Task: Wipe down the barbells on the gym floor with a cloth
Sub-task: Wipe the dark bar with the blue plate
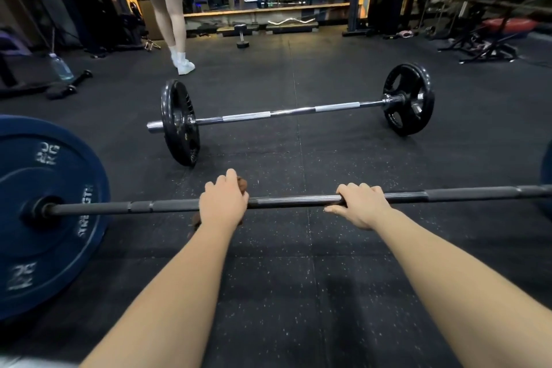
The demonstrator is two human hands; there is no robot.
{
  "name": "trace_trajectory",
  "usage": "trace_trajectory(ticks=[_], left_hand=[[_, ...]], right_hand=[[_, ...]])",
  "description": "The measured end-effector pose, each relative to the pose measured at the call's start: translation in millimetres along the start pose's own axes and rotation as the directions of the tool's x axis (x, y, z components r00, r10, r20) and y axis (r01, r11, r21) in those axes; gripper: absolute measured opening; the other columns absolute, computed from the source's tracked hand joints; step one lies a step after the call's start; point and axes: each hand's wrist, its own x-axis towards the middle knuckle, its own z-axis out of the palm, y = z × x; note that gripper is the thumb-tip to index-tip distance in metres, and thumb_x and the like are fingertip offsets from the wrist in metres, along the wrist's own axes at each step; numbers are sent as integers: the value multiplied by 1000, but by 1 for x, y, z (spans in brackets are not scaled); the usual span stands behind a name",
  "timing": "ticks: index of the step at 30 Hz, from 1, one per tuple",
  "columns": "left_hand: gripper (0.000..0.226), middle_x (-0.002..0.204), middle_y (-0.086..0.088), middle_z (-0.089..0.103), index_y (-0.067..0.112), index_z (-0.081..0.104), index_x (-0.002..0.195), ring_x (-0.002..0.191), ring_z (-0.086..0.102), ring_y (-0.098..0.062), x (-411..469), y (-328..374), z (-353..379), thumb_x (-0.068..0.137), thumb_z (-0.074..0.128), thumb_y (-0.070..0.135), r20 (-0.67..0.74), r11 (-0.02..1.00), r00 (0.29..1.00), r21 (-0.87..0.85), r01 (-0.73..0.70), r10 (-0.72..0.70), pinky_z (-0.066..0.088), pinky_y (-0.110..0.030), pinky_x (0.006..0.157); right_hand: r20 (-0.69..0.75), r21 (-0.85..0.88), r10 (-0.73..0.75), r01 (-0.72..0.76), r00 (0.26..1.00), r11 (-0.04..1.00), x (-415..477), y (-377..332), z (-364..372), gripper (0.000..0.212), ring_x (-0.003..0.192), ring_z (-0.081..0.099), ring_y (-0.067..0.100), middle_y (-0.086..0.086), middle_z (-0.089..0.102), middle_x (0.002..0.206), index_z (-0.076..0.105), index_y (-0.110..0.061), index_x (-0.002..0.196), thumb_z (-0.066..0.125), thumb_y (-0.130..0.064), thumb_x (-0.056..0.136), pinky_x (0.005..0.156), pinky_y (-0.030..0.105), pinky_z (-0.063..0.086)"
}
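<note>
In the head view, the near barbell (292, 201), a long dark steel shaft with knurled sections, lies across the black speckled rubber floor (268, 278). A big blue round rubber plate (44, 218) sits on its left end.

The left hand (223, 203) is clamped over this shaft, left of its middle, and it wraps a small brown cloth (242, 184) around the metal. Only the edges of the cloth show beyond and below the hand. The right hand (360, 206) grips the bare shaft right of the middle, with its fingers curled over the top.

Behind the near barbell lies the far barbell (292, 111), a shiny chrome bar with black round iron plates. No hand touches it. Further behind it, a person (167, 9) in white shoes stands.

I judge that the main risk is rolling. The near barbell rests on round plates, so a strong sideways stroke may turn or shift it if the right hand loosens. The rough knurling may also catch the cloth and pull it out of the grip, because little of it is left free. The far barbell seems not yet wiped.
</note>
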Motion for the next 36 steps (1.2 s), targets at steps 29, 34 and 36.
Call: trace_trajectory(ticks=[29,34,36], left_hand=[[23,121,-6,57,22,46,114,110,54,-35,-7,-13,-10,102,51,40,144,1000,990,-16,2,1,48,-45,87],[20,124,-6,54,23,37,106,113,52,-35,-20,22,-13,99,55,26,166,998,986,59,-2,-8,39,-41,79],[22,127,-6,54,21,42,114,114,52,-36,-27,39,-13,99,56,26,186,998,981,36,-57,49,42,-43,82]], right_hand=[[-37,15,-18,19,999,1000,-4,2,6,52,112,52,22,-5,59,118,48,-27,112,36,-74,96,95,39,35],[-49,1,-22,22,999,1000,-9,1,5,48,112,53,22,-6,60,117,42,-28,103,36,-75,95,90,38,34],[-42,-1,-22,22,999,1000,-11,1,5,49,111,53,22,-6,60,117,45,-28,104,35,-75,95,88,38,34]])
